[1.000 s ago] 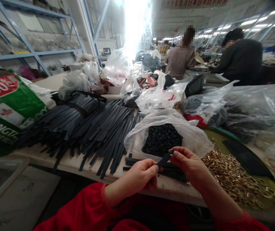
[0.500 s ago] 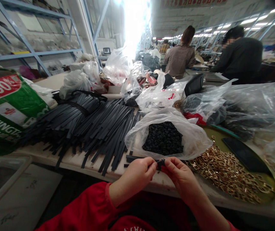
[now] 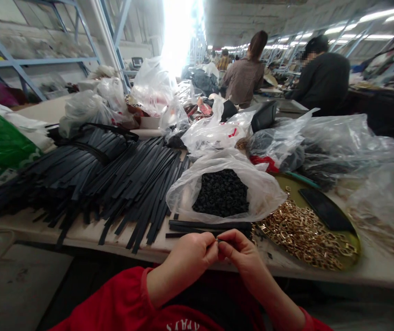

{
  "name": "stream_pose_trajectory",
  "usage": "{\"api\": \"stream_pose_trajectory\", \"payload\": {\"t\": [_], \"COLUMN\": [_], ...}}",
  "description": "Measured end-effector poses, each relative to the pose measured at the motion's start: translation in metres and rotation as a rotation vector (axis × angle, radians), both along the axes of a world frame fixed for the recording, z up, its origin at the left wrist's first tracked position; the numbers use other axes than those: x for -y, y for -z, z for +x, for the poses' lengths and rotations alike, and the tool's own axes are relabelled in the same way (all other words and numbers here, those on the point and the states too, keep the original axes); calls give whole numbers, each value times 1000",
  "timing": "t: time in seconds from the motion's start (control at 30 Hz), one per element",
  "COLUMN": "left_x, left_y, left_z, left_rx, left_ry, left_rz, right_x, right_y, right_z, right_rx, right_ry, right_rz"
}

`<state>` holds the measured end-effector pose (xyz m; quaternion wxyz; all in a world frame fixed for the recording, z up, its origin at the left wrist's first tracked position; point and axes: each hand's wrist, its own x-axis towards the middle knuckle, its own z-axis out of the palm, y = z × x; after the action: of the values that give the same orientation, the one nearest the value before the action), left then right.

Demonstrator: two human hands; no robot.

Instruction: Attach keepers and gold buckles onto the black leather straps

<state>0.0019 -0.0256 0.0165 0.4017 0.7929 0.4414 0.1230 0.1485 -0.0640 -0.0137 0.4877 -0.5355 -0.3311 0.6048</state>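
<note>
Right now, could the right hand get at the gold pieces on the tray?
Probably yes: the tray sits near the right hand, the gold pieces lie uncovered, but that hand looks busy with a small dark piece.

Worker's left hand [image 3: 190,253] and right hand [image 3: 241,252] now meet at the fingertips, lower toward six o'clock; dark strip [image 3: 219,241] nearly hidden. Green bag [image 3: 5,140], nine o'clock, further cropped.
</note>
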Motion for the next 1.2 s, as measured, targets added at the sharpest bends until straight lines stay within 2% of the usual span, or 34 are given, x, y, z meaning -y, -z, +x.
{"api": "stream_pose_trajectory", "payload": {"t": [0.07,0.23,0.33,0.4,0.47,0.53,0.57,0.63,0.67,0.73,0.83,0.97,1.1,1.2], "left_x": [0,-1,1,3,4,3,3,0,-1,-4,-7,-9,-10,-10], "left_y": [-1,-10,-12,-10,-6,-3,-2,2,3,7,10,8,1,-4], "left_z": [1,-4,-6,-6,-8,-11,-11,-11,-9,-3,8,16,15,13], "left_rx": [40,14,8,44,91,165,203,272,299,327,320,230,199,210], "left_ry": [-2,77,81,68,33,-1,-11,-22,-23,-23,-60,-130,-124,-121], "left_rz": [-55,-332,-357,-406,-487,-566,-602,-653,-664,-677,-690,-692,-683,-645], "right_x": [0,1,6,8,6,-2,-7,-19,-26,-38,-51,-57,-56,-51], "right_y": [3,10,10,8,6,4,3,4,5,9,19,28,26,17], "right_z": [4,7,-3,-4,12,48,71,119,141,174,190,183,185,184], "right_rx": [-68,-178,-191,-124,32,313,519,1155,1480,1657,1739,1808,1778,1704], "right_ry": [-4,44,-39,-94,-97,-30,30,129,101,62,-3,-26,35,119], "right_rz": [-24,-10,-17,6,79,158,170,163,91,27,-30,-50,-39,-12]}}
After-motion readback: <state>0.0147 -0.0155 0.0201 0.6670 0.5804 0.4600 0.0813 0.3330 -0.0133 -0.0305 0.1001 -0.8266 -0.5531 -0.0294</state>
